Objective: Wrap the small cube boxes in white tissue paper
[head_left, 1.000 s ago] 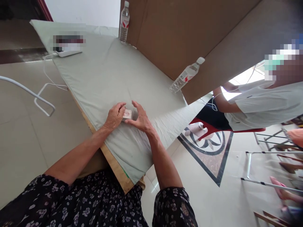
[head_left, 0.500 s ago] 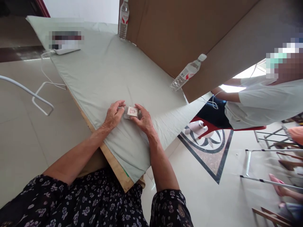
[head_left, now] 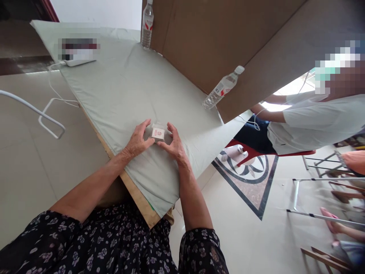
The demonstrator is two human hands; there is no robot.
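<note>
A small whitish box with reddish print (head_left: 157,133) sits on the pale green cloth that covers the table (head_left: 122,87). Clear plastic shows at its far edge; whether this is a wrapper or a case, I cannot tell. My left hand (head_left: 139,139) is at the left of the box, fingers curved and apart, its thumb tip at the near left corner. On the right, my right hand (head_left: 173,144) is curved the same way, with its thumb by the near right corner. Neither hand is closed round the box; light contact by the thumbs is hard to make out.
Tall brown cardboard (head_left: 199,45) stands along the table's far side. One water bottle (head_left: 147,26) is upright against it; another water bottle (head_left: 222,89) appears tilted. A white device with a cable (head_left: 80,61) lies far left. A seated person in a white shirt (head_left: 316,121) is at right.
My right hand has loosened from the box and opened. My left hand has come in to the box's left side. The box has turned slightly and shifted a little left.
</note>
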